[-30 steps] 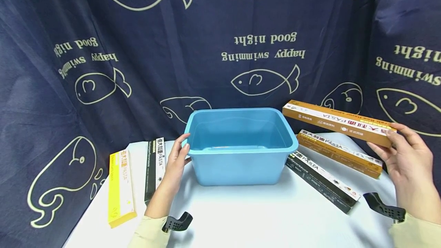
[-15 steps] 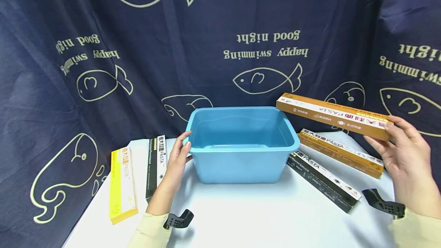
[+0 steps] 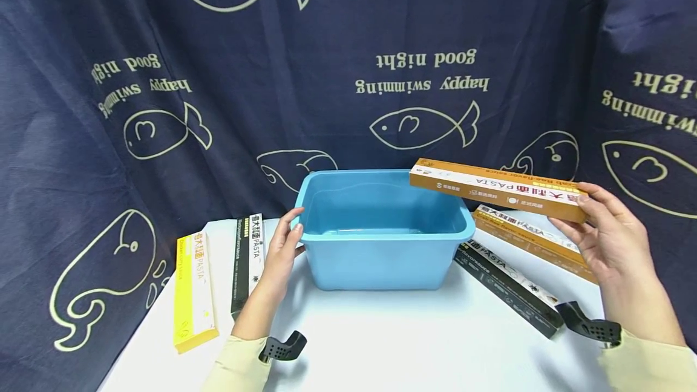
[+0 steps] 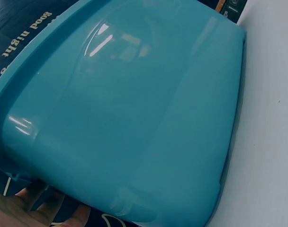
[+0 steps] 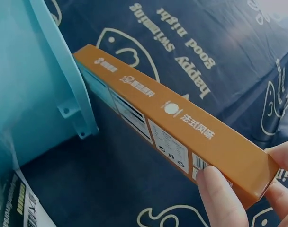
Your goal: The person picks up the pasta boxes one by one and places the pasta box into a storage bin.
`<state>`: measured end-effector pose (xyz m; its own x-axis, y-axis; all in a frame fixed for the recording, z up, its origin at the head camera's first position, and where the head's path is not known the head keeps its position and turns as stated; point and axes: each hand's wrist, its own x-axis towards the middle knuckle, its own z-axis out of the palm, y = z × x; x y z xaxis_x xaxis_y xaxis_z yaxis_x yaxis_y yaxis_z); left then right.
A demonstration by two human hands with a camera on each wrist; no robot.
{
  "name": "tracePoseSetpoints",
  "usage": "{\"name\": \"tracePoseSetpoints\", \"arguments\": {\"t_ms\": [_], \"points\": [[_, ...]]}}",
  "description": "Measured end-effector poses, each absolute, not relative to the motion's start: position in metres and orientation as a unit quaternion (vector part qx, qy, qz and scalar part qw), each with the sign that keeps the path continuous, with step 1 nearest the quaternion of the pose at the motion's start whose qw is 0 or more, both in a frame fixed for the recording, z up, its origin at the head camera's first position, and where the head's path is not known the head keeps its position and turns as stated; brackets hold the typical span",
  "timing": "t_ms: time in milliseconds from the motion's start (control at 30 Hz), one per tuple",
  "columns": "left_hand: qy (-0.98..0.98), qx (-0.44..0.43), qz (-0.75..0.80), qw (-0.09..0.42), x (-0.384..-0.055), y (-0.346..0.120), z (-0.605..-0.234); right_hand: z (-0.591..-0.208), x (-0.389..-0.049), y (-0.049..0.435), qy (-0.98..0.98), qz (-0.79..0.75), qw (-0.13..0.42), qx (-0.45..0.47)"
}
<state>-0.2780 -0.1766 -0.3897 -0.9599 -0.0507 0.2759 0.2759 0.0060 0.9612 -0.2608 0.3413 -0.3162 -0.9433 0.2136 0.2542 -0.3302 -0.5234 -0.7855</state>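
Worktop (image 3: 408, 337), pale, backed by a dark blue curtain (image 3: 229, 120) with fish print. Entries from left to right:

- Yellow box (image 3: 195, 289), pasta, lying lengthwise away from the person.
- Left black box (image 3: 245, 265), pasta, alongside the yellow one, partly behind the left forearm.
- Left hand (image 3: 280, 253), at the tub's left rim; grip lightly holding it, fingers reaching beneath the lip.
- Blue tub (image 3: 376, 265), upright, central.
- Held orange box (image 3: 490, 188), pasta, raised; long axis running leftward from the right hand, free end overlapping the tub's back right corner. From where I stand, its height over the rim cannot be told.
- Right black box (image 3: 506, 286), pasta, slanting out from the tub's right side.
- Lower orange box (image 3: 525, 238), on the worktop, partly screened by the raised one.
- Right hand (image 3: 615, 235), nearer the raised box; grip pinching its right end. The tub's right rim stands between this hand and the tub's inside.
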Motion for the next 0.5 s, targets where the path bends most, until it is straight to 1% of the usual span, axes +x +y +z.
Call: {"name": "tracePoseSetpoints", "arguments": {"t_ms": [267,500], "points": [[-0.703,-0.088,-0.696,0.121,-0.280,-0.176,-0.392,-0.315,-0.260,0.328,-0.450,0.882,0.111,0.086],[-0.704,-0.088,-0.695,0.120,-0.279,-0.178,-0.392,-0.313,-0.264,0.313,-0.474,0.871,0.087,0.093]]}}
